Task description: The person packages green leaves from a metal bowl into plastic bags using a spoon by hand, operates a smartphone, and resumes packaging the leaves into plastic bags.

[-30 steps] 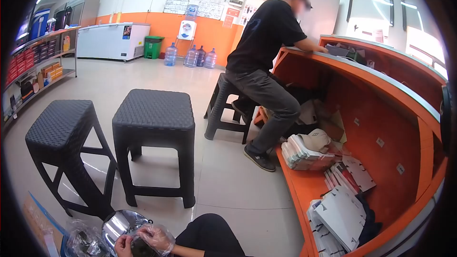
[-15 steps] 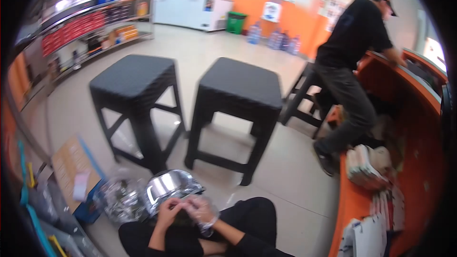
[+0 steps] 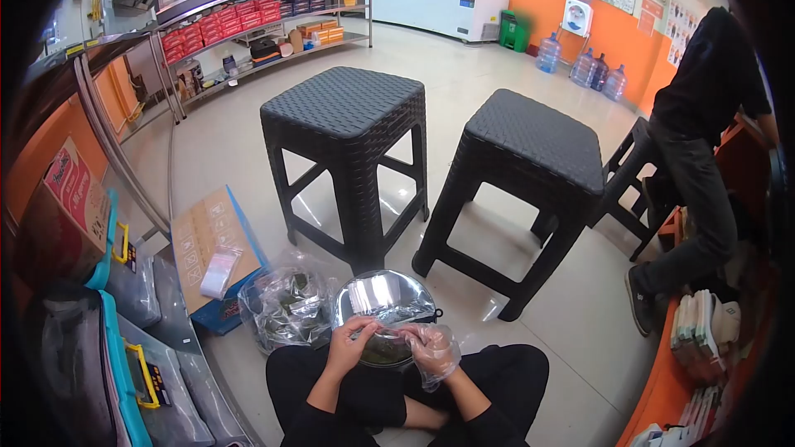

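Note:
My left hand point(image 3: 350, 343) is bare, its thumb and fingertips pinched together over a shiny metal bowl point(image 3: 385, 294). Beside it on the right, my right hand point(image 3: 432, 349) wears a clear plastic glove, and its fingers are closed near the left fingertips. Thin clear plastic seems to stretch between the two hands; what each pinches is too small to make out. Dark green contents show low in the bowl, partly behind the hands. A clear plastic bag point(image 3: 290, 306) with green stuff inside rests on the floor left of the bowl.
Two black stools point(image 3: 348, 99) point(image 3: 538, 136) stand ahead. A cardboard piece point(image 3: 203, 240) in a blue crate lies left, near lidded plastic bins point(image 3: 161, 381). A person point(image 3: 700, 132) sits on a stool at the right, by an orange counter point(image 3: 662, 397). Shelves point(image 3: 281, 50) stand behind.
The view has swung left, so stools, bowl and person appear farther right and the left-side bins have come into sight. Both hands remain together over the bowl.

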A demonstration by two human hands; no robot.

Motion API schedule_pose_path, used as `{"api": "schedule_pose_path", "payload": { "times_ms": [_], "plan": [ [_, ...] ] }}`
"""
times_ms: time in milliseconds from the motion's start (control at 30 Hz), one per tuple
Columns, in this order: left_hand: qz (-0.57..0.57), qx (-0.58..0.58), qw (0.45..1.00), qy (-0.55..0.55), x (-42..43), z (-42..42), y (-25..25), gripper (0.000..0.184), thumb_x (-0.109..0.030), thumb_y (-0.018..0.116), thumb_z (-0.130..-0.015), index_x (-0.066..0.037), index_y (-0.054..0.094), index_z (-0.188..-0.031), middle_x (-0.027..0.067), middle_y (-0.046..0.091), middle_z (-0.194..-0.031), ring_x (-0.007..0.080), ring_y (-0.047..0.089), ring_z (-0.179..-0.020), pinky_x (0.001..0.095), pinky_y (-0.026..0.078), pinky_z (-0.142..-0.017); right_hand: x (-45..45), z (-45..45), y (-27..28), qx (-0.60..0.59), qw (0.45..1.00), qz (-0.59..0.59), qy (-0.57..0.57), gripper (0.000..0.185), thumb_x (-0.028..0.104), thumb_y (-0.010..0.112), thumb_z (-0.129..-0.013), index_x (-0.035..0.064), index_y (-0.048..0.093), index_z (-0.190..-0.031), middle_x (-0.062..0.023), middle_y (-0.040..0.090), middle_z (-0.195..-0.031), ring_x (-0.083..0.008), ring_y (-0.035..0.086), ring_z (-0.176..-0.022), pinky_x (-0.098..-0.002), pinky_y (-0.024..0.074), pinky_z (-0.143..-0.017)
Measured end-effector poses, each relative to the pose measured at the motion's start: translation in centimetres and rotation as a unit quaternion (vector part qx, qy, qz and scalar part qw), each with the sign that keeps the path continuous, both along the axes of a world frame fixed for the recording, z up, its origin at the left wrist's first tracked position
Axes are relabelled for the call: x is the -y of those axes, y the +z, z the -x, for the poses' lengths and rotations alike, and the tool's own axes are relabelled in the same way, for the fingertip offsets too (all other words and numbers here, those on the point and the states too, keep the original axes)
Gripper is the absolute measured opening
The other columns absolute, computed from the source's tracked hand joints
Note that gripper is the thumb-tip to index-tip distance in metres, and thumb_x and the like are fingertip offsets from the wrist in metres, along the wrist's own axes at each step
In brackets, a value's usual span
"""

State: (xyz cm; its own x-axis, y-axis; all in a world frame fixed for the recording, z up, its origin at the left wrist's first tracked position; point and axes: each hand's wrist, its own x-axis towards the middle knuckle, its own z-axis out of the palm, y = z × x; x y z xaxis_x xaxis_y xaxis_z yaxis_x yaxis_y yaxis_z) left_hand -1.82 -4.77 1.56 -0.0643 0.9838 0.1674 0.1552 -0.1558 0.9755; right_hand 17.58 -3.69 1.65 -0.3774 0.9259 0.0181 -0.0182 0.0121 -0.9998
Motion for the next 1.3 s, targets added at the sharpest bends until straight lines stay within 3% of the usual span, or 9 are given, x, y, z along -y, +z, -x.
{"api": "schedule_pose_path", "payload": {
  "times_ms": [300,367,467,567,700,833,1033,1200,1300],
  "plan": [
    [-0.007,0.007,0.989,0.146,-0.5,7.3,4.3,0.021,-0.012,0.053,-0.094,0.001,0.067,-0.086,0.0041,0.066,-0.078,0.0105,0.060,-0.076,0.0248,0.046,-0.075,0.4,-0.6,-2.0,-0.083,0.996,-0.003,0.031,0.024,0.002,0.043,-0.096,0.0005,0.060,-0.113,-0.0048,0.066,-0.095,-0.0086,0.060,-0.080,-0.0228,0.0492,-0.077],
    [0.019,-0.002,0.997,0.070,-0.6,9.3,4.3,0.020,-0.013,0.060,-0.091,-0.001,0.062,-0.107,0.0064,0.065,-0.097,0.0129,0.060,-0.088,0.0264,0.047,-0.081,-0.1,0.9,-0.7,-0.108,0.993,-0.041,0.008,0.024,0.001,0.043,-0.095,0.0006,0.060,-0.111,-0.0045,0.066,-0.095,-0.0083,0.059,-0.080,-0.0221,0.0489,-0.076],
    [0.054,-0.045,0.997,-0.042,-0.2,9.7,6.1,0.056,-0.014,0.069,-0.083,-0.007,0.045,-0.133,0.0091,0.052,-0.127,0.0187,0.055,-0.108,0.0315,0.045,-0.091,-2.2,3.5,0.3,0.026,0.996,-0.075,0.045,0.021,0.004,0.046,-0.095,0.0023,0.061,-0.110,-0.0068,0.068,-0.094,-0.0126,0.064,-0.081,-0.0247,0.0509,-0.074],
    [-0.042,-0.050,0.990,0.126,0.0,9.5,4.8,0.058,-0.012,0.069,-0.082,-0.008,0.043,-0.134,0.0096,0.049,-0.129,0.0214,0.054,-0.111,0.0330,0.044,-0.092,-3.5,8.4,3.8,0.024,0.981,-0.191,0.017,0.020,0.009,0.049,-0.095,0.0044,0.061,-0.110,-0.0106,0.069,-0.092,-0.0200,0.068,-0.086,-0.0279,0.0525,-0.075],
    [-0.115,-0.038,0.929,0.350,0.2,10.9,4.1,0.044,-0.006,0.063,-0.085,-0.004,0.047,-0.126,0.0101,0.049,-0.126,0.0221,0.054,-0.106,0.0325,0.045,-0.088,-8.2,19.1,-3.6,0.032,0.991,-0.127,-0.040,0.044,0.034,0.049,-0.094,0.0080,0.048,-0.129,-0.0235,0.059,-0.117,-0.0371,0.058,-0.109,-0.0404,0.0454,-0.094],
    [-0.096,-0.151,0.933,0.311,0.5,8.9,6.1,0.031,-0.004,0.060,-0.085,-0.002,0.053,-0.116,0.0094,0.057,-0.115,0.0180,0.057,-0.097,0.0299,0.046,-0.085,-7.8,17.3,-3.5,0.156,0.983,-0.027,-0.098,0.064,0.047,0.047,-0.091,0.0104,0.033,-0.142,-0.0311,0.045,-0.133,-0.0457,0.046,-0.122,-0.0454,0.0356,-0.104],
    [0.086,-0.234,0.961,0.116,-4.5,4.0,1.1,0.030,-0.026,0.068,-0.081,-0.005,0.063,-0.102,0.0117,0.068,-0.094,0.0247,0.067,-0.076,0.0352,0.052,-0.067,-8.1,4.7,-2.2,0.266,0.949,-0.140,-0.096,0.034,0.028,0.056,-0.087,0.0057,0.060,-0.113,-0.0147,0.066,-0.096,-0.0271,0.064,-0.087,-0.0378,0.0497,-0.081],
    [0.115,-0.487,0.836,0.224,-7.3,-0.7,-4.0,0.044,-0.027,0.069,-0.078,-0.001,0.054,-0.111,0.0205,0.067,-0.092,0.0367,0.066,-0.082,0.0451,0.052,-0.073,-6.8,-1.2,-1.0,0.162,0.981,-0.063,-0.087,0.028,0.019,0.055,-0.090,0.0041,0.059,-0.114,-0.0089,0.065,-0.088,-0.0166,0.062,-0.077,-0.0308,0.0499,-0.073],
    [0.118,-0.464,0.849,0.224,-7.6,-0.3,-4.8,0.052,-0.025,0.071,-0.076,0.001,0.049,-0.115,0.0228,0.066,-0.089,0.0377,0.066,-0.082,0.0451,0.052,-0.074,-5.6,-2.4,-0.9,0.080,0.993,0.013,-0.091,0.022,0.014,0.052,-0.093,0.0028,0.059,-0.110,-0.0059,0.064,-0.084,-0.0092,0.059,-0.072,-0.0248,0.0483,-0.065]
  ]
}}
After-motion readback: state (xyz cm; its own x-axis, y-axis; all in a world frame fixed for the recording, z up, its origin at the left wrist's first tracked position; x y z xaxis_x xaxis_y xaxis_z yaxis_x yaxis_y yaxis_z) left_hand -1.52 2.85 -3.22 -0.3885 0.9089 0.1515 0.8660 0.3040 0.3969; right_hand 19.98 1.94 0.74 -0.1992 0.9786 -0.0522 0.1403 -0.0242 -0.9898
